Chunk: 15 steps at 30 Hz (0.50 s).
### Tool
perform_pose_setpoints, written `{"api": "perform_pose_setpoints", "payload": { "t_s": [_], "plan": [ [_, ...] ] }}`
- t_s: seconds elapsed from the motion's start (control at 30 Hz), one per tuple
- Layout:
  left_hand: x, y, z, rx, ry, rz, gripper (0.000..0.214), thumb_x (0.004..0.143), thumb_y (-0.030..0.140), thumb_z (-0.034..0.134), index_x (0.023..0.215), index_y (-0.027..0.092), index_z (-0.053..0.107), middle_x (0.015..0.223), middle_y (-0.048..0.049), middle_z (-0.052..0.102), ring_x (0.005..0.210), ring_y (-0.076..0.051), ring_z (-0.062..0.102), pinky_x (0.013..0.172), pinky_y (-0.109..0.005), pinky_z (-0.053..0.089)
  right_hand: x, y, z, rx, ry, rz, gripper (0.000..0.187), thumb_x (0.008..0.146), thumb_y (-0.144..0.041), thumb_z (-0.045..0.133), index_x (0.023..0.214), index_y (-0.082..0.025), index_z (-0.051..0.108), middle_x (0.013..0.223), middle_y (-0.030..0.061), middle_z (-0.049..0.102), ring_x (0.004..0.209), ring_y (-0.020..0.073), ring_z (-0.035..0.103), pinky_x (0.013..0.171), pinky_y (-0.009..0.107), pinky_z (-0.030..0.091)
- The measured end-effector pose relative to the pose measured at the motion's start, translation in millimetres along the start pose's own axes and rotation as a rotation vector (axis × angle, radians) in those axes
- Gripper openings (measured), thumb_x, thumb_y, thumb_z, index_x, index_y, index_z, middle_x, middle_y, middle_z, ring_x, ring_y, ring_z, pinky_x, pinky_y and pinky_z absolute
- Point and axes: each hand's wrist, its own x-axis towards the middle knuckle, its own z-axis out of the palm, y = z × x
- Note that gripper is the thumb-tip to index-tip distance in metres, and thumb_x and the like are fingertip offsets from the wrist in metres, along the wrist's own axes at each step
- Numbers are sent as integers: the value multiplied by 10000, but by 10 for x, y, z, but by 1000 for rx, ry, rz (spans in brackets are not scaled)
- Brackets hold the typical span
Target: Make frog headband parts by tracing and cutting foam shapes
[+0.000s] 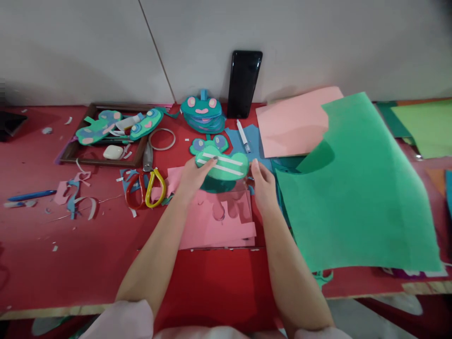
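Note:
My left hand (193,178) grips the left end of a green frog-head-shaped cutout (226,170), thumb on top. Two white strips (221,165) run along its upper face. At its right end is my right hand (264,186), thumb and fingers drawn together; whatever they pinch is too small to make out. Just behind the cutout lies a green frog face (209,143) with blue-violet eyes. Cut pink sheets (215,221) lie beneath my hands. Farther back is a stack of teal frog faces (202,113) with pink eyes and mouths.
Left are scissors (145,189) with red and yellow handles, a tape ring (162,139), and a brown frame (102,162) holding frog pieces. A phone (244,84) leans on the wall beyond a white pen (243,135). Large green (367,197) and pink sheets (296,122) cover the right.

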Motion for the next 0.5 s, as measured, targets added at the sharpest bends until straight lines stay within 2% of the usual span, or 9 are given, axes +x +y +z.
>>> {"api": "perform_pose_setpoints", "payload": {
  "t_s": [0.17, 0.3, 0.5],
  "plan": [
    [53, -35, -54, 2, 57, -14, 315, 705, 431, 694, 907, 192, 721, 934, -30, 751, 959, -246, 677, 808, -320, 549, 17, -13, -38, 19, -74, 1, 289, 771, -499, 643, 808, -212, 635, 608, -39, 539, 517, 81, 481, 474, 214, 375],
    [25, 2, -51, 32, 8, -14, 304, 713, 434, 690, 896, 192, 719, 938, -35, 749, 971, -249, 673, 815, -319, 545, 27, 11, -44, 7, -126, 23, 263, 745, -460, 683, 771, -203, 637, 571, -51, 524, 484, 73, 450, 464, 216, 360],
    [32, -21, -38, -39, -21, 5, 278, 710, 405, 701, 878, 183, 713, 936, -47, 742, 959, -238, 670, 832, -332, 538, 25, 21, -50, 8, -148, 6, 255, 752, -447, 677, 722, -200, 624, 550, -52, 523, 481, 77, 453, 464, 219, 365]
  ]
}}
